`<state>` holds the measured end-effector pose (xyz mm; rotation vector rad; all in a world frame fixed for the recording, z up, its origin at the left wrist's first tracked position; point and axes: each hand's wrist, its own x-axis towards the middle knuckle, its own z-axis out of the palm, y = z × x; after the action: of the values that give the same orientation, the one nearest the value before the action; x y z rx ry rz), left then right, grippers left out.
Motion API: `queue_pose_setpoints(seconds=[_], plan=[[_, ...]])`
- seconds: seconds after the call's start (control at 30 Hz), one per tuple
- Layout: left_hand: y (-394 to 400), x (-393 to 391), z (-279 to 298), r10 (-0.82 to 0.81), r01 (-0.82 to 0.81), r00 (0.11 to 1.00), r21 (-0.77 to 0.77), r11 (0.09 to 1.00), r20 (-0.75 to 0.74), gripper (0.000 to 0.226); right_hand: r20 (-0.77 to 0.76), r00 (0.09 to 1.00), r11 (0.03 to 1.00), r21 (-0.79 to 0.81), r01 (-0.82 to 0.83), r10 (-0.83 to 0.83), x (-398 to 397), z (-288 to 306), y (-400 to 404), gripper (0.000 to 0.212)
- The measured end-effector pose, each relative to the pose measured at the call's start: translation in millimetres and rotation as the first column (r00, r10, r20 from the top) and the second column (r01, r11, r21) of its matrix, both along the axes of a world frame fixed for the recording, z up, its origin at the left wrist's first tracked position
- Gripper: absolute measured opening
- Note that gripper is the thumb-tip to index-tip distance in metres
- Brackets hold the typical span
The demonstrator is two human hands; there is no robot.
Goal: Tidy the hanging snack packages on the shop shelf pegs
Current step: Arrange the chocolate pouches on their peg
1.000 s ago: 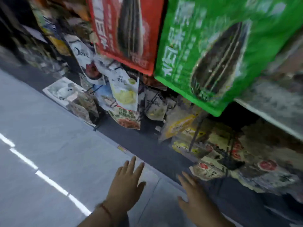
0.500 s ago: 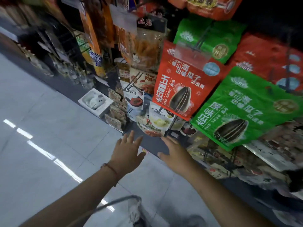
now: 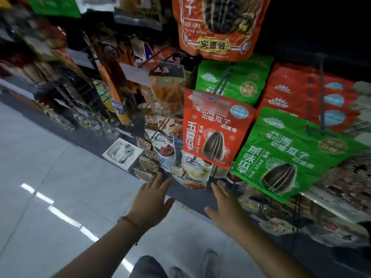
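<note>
1. Both hands reach toward the peg rack holding nothing: the left hand [image 3: 149, 201] has its fingers spread and straight, and the right hand [image 3: 225, 209] is likewise flat and splayed, both just below the red glossy sunflower-seed pouch [image 3: 212, 135]
2. That red pouch hangs at a slant on its peg, with a clear price-tag flap [image 3: 210, 103] over its top edge; right of it the green glossy sunflower-seed pouch [image 3: 281, 157] tilts even more
3. Risk, as I judge it: pushing the red pouch up from its bottom edge could slide it off the peg end, since its hole is hidden behind the flap
4. Straightening one pouch could also knock its neighbour, as the red and green pouches overlap at their lower corners
5. Below the red pouch hang small white Dove chocolate packets [image 3: 195, 169], nearest the fingertips and easy to brush loose
6. Left of the red pouch, a clear bag of orange snack sticks [image 3: 168, 97] and a white paper label [image 3: 136, 74] crowd the approach
7. Further left of it, a white box [image 3: 122, 154] sits at the shelf base by the pale tiled floor [image 3: 50, 177]
</note>
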<state>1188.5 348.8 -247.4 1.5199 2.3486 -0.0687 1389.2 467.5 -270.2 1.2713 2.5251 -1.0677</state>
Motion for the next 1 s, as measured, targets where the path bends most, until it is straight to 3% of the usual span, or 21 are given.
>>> queue_pose_setpoints(seconds=[0.33,0.5,0.6,0.87,1.0], plan=[[28.9,-70.5,-8.2,-0.194,0.191,0.976,0.043,0.981,0.100,0.068,0.063,0.980,0.978,0.102,0.183,-0.190,-60.8,-0.4,1.8,0.075],[40.8,-133.9,-14.8,-0.394,0.390,0.913,0.057,0.919,0.101,0.067,0.108,0.921,0.924,0.130,0.360,-0.374,-112.4,-5.9,-31.8,0.078],[55.2,-153.0,-18.6,-0.478,0.475,0.875,0.047,0.879,0.076,0.067,0.127,0.905,0.906,0.186,0.381,-0.406,-132.9,-8.3,-34.2,0.078],[88.1,-151.0,-26.7,-0.506,0.503,0.855,0.058,0.862,0.113,0.066,0.095,0.854,0.854,0.167,0.492,-0.511,-120.9,-23.5,-25.4,0.075],[88.0,-142.1,-46.0,-0.499,0.493,0.864,0.092,0.865,0.062,0.067,0.102,0.868,0.867,0.185,0.463,-0.486,-101.3,-46.1,-19.1,0.075]])
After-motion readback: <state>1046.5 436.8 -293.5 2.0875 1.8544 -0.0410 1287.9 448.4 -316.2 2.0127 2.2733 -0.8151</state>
